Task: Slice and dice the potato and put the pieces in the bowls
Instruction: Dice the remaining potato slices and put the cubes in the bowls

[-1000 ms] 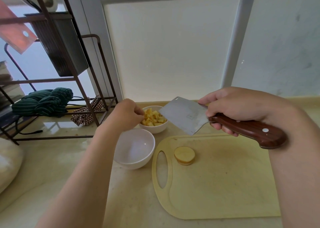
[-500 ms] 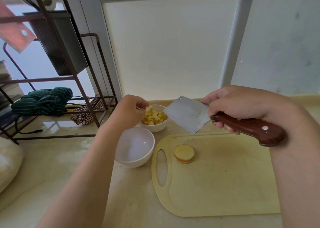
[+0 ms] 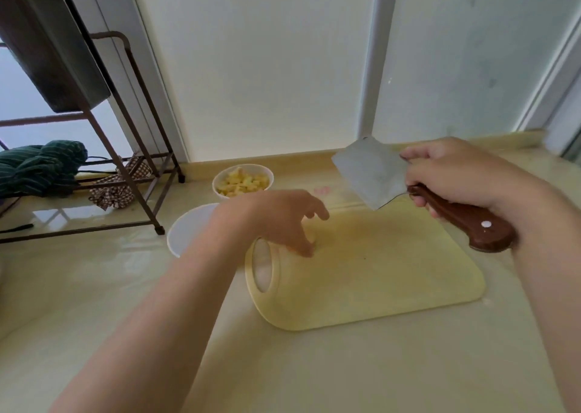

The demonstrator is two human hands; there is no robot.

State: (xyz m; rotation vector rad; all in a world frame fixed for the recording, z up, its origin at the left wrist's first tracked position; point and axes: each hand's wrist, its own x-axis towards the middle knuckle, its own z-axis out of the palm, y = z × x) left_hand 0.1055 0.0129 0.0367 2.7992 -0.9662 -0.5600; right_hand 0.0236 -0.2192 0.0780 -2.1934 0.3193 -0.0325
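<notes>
Right hand point(image 3: 456, 173) grips the cleaver point(image 3: 367, 173), blade pointing up-left above the cutting board point(image 3: 377, 271). Left hand point(image 3: 279, 217) curls over the potato piece point(image 3: 311, 239) by the board's handle hole; grip unclear.

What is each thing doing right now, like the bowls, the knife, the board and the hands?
Left hand: fingers curved down over the potato piece; hold unclear.
Right hand: grips the cleaver's wooden handle.
Cleaver: held in the air.
Potato piece: on the board, mostly hidden under the hand.
Far bowl: holds diced potato.
Near bowl: looks empty, partly hidden.
Cutting board: flat on the counter.
</notes>
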